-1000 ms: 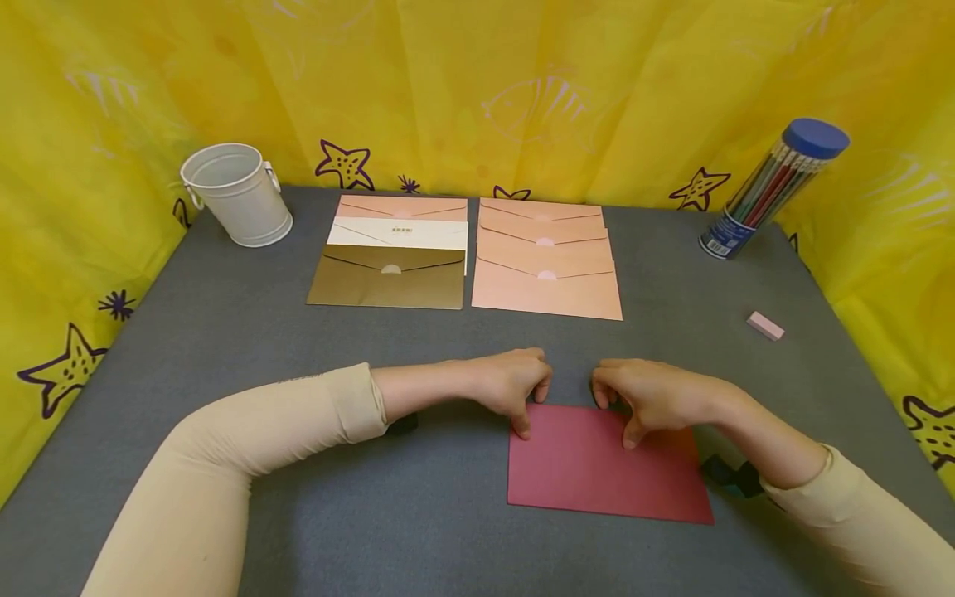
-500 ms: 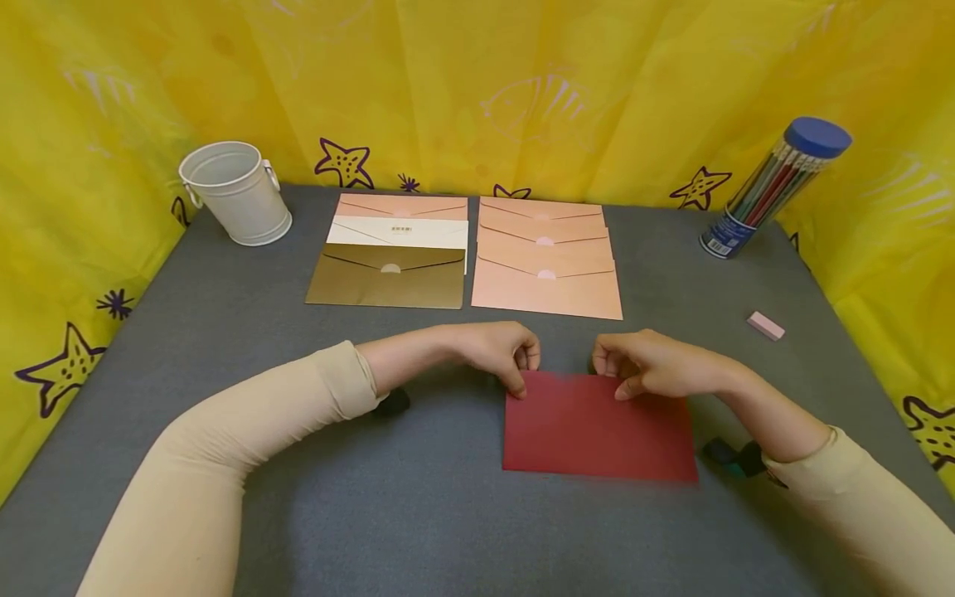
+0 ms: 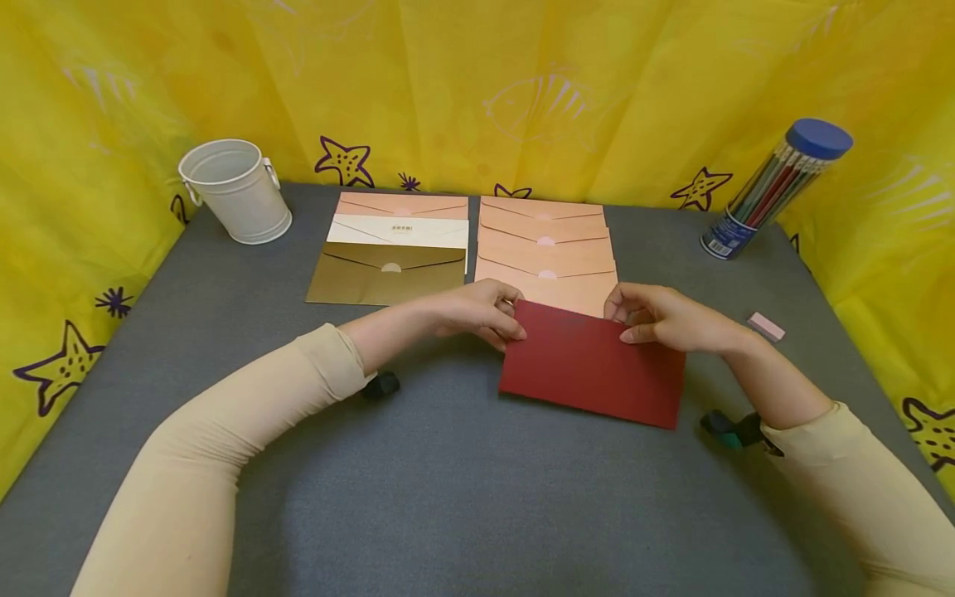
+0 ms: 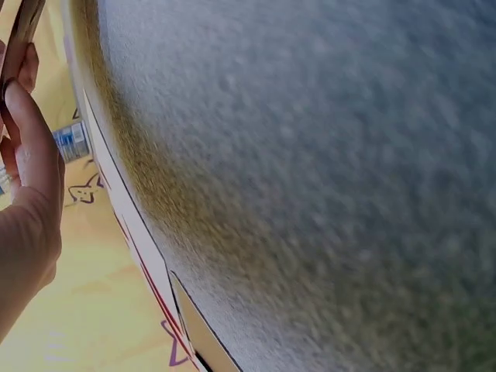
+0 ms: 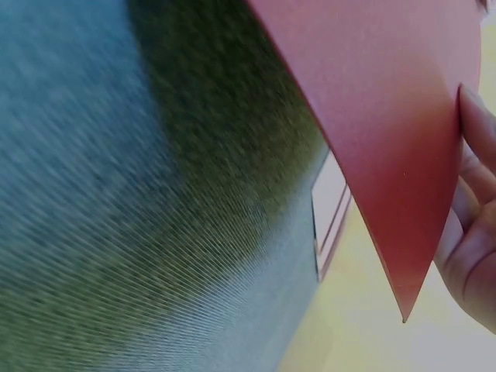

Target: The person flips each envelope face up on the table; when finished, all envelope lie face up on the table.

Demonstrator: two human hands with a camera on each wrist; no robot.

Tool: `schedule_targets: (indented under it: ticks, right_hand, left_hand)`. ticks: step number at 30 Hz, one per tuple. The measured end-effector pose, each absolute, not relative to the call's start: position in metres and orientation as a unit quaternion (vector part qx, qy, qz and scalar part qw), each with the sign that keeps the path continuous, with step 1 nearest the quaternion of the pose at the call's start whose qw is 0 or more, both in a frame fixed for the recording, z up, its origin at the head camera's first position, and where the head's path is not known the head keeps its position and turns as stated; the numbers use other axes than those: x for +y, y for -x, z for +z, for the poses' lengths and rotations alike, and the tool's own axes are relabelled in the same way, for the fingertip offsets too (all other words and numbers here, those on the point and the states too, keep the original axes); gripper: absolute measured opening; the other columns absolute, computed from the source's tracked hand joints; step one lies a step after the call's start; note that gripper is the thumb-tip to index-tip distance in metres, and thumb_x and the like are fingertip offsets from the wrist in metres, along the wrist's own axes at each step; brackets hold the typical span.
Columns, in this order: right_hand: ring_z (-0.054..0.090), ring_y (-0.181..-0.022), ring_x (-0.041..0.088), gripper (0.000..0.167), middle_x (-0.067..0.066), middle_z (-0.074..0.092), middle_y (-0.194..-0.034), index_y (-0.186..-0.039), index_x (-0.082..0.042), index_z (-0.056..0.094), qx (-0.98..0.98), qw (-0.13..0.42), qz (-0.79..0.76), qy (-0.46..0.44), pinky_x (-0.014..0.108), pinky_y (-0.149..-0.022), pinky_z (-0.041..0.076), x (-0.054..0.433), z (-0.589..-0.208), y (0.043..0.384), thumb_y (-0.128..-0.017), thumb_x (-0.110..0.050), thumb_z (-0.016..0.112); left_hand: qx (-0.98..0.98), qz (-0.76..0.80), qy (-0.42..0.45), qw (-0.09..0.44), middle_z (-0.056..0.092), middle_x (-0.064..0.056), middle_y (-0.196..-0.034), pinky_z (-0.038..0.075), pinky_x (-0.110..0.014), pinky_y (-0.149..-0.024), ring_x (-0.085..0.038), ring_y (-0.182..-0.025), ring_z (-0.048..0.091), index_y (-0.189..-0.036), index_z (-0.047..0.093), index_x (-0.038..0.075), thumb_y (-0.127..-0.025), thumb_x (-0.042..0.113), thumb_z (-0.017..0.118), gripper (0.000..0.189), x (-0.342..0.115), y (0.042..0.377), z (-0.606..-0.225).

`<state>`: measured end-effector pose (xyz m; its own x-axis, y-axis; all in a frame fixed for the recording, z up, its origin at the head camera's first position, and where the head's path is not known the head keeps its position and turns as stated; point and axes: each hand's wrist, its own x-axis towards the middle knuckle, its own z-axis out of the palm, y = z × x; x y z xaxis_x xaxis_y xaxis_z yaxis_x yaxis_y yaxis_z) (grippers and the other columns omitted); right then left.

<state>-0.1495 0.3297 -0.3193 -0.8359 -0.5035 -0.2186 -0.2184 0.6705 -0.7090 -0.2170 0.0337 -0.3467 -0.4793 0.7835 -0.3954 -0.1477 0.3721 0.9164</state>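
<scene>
A plain red envelope (image 3: 589, 361) hangs tilted above the grey table, pinched by both hands along its far edge. My left hand (image 3: 481, 313) holds its far left corner, thumb on the near face. Toward the right end of that edge my right hand (image 3: 664, 319) pinches it the same way, thumb in front and fingers curled behind. In the right wrist view the envelope's corner (image 5: 403, 232) points down, clear of the tabletop. Beyond it lie several overlapping peach envelopes (image 3: 545, 257), the nearest partly covered by the red one in the head view.
Left of the peach column lie a brown envelope (image 3: 388, 278), a white one (image 3: 399, 230) and a peach one (image 3: 403, 201). A white metal bucket (image 3: 242, 199) stands back left. At back right is a blue-lidded tube of pencils (image 3: 772, 191), with a pink eraser (image 3: 766, 326) nearer.
Both hands have lifted the red envelope off the table and carried it away from the body, up to the front of the peach envelopes. It now tilts.
</scene>
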Motion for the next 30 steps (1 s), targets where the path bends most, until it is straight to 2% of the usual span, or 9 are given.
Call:
schedule_targets:
  ticks: [4, 6, 10, 13, 16, 20, 24, 27, 30]
  right_hand:
    - [0.056, -0.096, 0.008, 0.020, 0.010, 0.060, -0.106, -0.111, -0.003, 0.058, 0.903, 0.162, -0.356, 0.178, 0.016, -0.082, 0.049, 0.331, -0.314, 0.156, -0.092, 0.002, 0.063]
    - [0.059, -0.093, 0.005, 0.018, 0.008, 0.064, -0.104, -0.110, -0.004, 0.061, 0.911, 0.137, -0.356, 0.154, 0.015, -0.080, 0.049, 0.332, -0.313, 0.159, -0.092, -0.002, 0.065]
    - [0.064, -0.084, 0.005, 0.020, -0.003, 0.070, -0.092, -0.108, -0.010, 0.067, 0.923, 0.095, -0.365, 0.077, 0.019, -0.073, 0.050, 0.333, -0.310, 0.163, -0.091, -0.020, 0.071]
    - [0.063, -0.080, 0.006, 0.028, -0.013, 0.069, -0.083, -0.107, -0.013, 0.068, 0.922, 0.072, -0.380, 0.018, 0.021, -0.069, 0.049, 0.337, -0.308, 0.165, -0.089, -0.034, 0.073]
    - [0.060, -0.077, 0.006, 0.033, -0.018, 0.066, -0.079, -0.107, -0.014, 0.067, 0.912, 0.061, -0.404, -0.024, 0.025, -0.066, 0.050, 0.344, -0.307, 0.165, -0.088, -0.040, 0.073]
    - [0.063, -0.076, 0.002, 0.037, -0.021, 0.064, -0.081, -0.113, -0.011, 0.057, 0.889, 0.079, -0.447, -0.052, 0.026, -0.069, 0.058, 0.353, -0.308, 0.165, -0.091, -0.039, 0.069]
    - [0.067, -0.078, 0.001, 0.038, -0.021, 0.065, -0.083, -0.118, -0.008, 0.049, 0.862, 0.104, -0.492, -0.063, 0.027, -0.075, 0.061, 0.359, -0.311, 0.165, -0.095, -0.034, 0.065]
    - [0.069, -0.078, 0.004, 0.026, -0.019, 0.069, -0.083, -0.114, -0.013, 0.057, 0.843, 0.108, -0.522, -0.067, 0.025, -0.074, 0.060, 0.361, -0.311, 0.165, -0.096, -0.030, 0.064]
    - [0.069, -0.080, 0.004, 0.009, -0.018, 0.070, -0.084, -0.102, -0.021, 0.065, 0.826, 0.109, -0.548, -0.071, 0.023, -0.072, 0.060, 0.363, -0.311, 0.165, -0.095, -0.026, 0.066]
  left_hand:
    - [0.700, 0.519, -0.226, 0.437, 0.070, -0.002, -0.090, 0.060, -0.027, -0.074, -0.009, -0.078, 0.065, -0.111, 0.057, -0.003, -0.090, 0.000, 0.062, 0.022, 0.031, 0.221, -0.348]
    - [0.701, 0.529, -0.221, 0.425, 0.069, 0.000, -0.086, 0.060, -0.025, -0.073, -0.008, -0.077, 0.064, -0.106, 0.058, -0.002, -0.090, 0.000, 0.062, 0.017, 0.029, 0.223, -0.349]
    - [0.695, 0.559, -0.205, 0.403, 0.068, 0.003, -0.079, 0.059, -0.024, -0.069, -0.008, -0.072, 0.064, -0.096, 0.056, 0.002, -0.090, 0.000, 0.063, 0.010, 0.025, 0.228, -0.350]
    - [0.692, 0.575, -0.195, 0.390, 0.069, 0.003, -0.080, 0.059, -0.024, -0.068, -0.009, -0.071, 0.065, -0.099, 0.057, 0.000, -0.090, -0.001, 0.063, 0.011, 0.020, 0.234, -0.349]
    - [0.693, 0.585, -0.189, 0.377, 0.070, 0.002, -0.084, 0.059, -0.024, -0.069, -0.010, -0.074, 0.067, -0.107, 0.059, -0.003, -0.091, 0.000, 0.063, 0.017, 0.013, 0.240, -0.347]
    - [0.695, 0.597, -0.184, 0.356, 0.069, 0.002, -0.083, 0.059, -0.026, -0.072, -0.010, -0.076, 0.067, -0.095, 0.055, 0.001, -0.092, 0.001, 0.063, 0.008, 0.004, 0.249, -0.344]
    - [0.697, 0.608, -0.183, 0.333, 0.063, 0.003, -0.076, 0.059, -0.027, -0.073, -0.008, -0.074, 0.063, -0.083, 0.047, 0.005, -0.092, 0.001, 0.062, 0.018, -0.003, 0.256, -0.339]
    - [0.702, 0.612, -0.176, 0.318, 0.062, 0.003, -0.074, 0.060, -0.028, -0.073, -0.008, -0.075, 0.063, -0.085, 0.046, 0.005, -0.092, 0.001, 0.062, 0.018, -0.005, 0.260, -0.337]
    - [0.711, 0.617, -0.153, 0.300, 0.063, 0.001, -0.080, 0.060, -0.030, -0.076, -0.008, -0.076, 0.065, -0.096, 0.051, 0.003, -0.091, 0.001, 0.064, 0.014, -0.005, 0.262, -0.337]
